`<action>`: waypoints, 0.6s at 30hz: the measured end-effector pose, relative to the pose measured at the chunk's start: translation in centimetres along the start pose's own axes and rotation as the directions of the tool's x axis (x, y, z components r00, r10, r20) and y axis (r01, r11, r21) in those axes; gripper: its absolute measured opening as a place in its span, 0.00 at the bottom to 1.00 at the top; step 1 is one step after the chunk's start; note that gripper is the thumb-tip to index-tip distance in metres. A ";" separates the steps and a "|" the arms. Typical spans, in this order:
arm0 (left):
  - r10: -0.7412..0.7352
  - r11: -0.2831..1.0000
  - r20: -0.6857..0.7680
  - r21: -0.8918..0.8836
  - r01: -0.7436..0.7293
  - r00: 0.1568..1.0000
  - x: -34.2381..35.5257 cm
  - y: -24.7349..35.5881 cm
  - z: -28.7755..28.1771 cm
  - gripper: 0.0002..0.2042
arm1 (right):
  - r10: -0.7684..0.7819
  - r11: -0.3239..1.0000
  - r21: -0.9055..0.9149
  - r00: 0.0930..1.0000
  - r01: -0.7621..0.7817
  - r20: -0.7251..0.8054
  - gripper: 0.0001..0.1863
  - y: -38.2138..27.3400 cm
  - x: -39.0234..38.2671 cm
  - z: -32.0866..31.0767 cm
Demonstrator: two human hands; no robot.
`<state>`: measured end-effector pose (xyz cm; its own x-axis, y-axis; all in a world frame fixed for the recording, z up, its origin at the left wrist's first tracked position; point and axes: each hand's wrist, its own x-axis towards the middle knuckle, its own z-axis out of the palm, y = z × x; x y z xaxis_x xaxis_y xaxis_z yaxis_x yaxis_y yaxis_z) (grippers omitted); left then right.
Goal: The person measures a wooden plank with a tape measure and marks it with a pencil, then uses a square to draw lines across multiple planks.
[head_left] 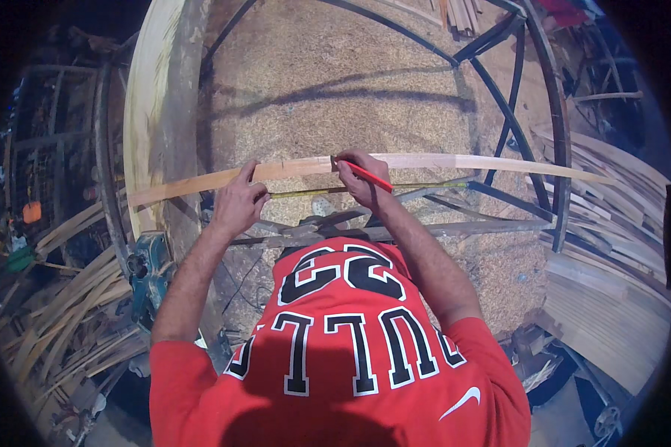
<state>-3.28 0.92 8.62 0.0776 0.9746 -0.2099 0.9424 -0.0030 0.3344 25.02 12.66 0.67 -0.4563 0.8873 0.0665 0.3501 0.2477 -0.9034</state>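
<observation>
A long pale wooden strip (455, 161) lies crosswise over a dark metal frame (552, 119). My left hand (238, 201) has its index finger on the strip, with the other fingers curled and pinching the yellow tape measure (298, 193), which runs along below the strip to the right. My right hand (361, 179) is closed on a red pencil (373, 176), its tip at the strip near the middle. My fingers hide part of the tape.
A thick timber (149, 104) runs along the left, with a teal power tool (147, 268) at its lower end. A speckled board (335, 89) lies beneath the frame. Wooden strips (604, 201) are piled at the right, more (82, 298) at lower left.
</observation>
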 end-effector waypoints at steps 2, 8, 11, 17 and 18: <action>-0.011 1.000 0.015 -0.002 0.011 1.000 0.1 0.3 -0.2 0.07 | 0.007 1.000 0.011 1.000 -0.008 0.011 0.10 0.0 0.0 0.0; -0.007 1.000 0.005 0.012 0.007 1.000 0.0 0.2 0.0 0.07 | 0.008 0.996 -0.095 0.999 -0.004 0.044 0.10 -0.6 0.2 -0.4; 0.004 1.000 -0.005 0.012 -0.004 1.000 0.0 0.2 0.0 0.07 | 0.009 0.997 -0.077 1.000 -0.008 0.011 0.10 -0.2 0.1 0.0; -0.010 1.000 0.009 -0.007 0.010 1.000 0.1 0.5 -0.4 0.07 | -0.009 0.999 -0.052 0.999 0.011 0.031 0.11 0.1 0.0 -0.1; -0.015 1.000 0.013 -0.009 0.015 1.000 0.2 0.6 -0.5 0.07 | -0.004 0.998 -0.058 1.000 0.005 0.026 0.11 0.0 0.0 -0.1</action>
<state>-2.89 1.17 9.20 0.0681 0.9716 -0.2268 0.9405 0.0133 0.3394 25.06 12.73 0.72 -0.4784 0.8761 0.0588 0.3945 0.2743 -0.8770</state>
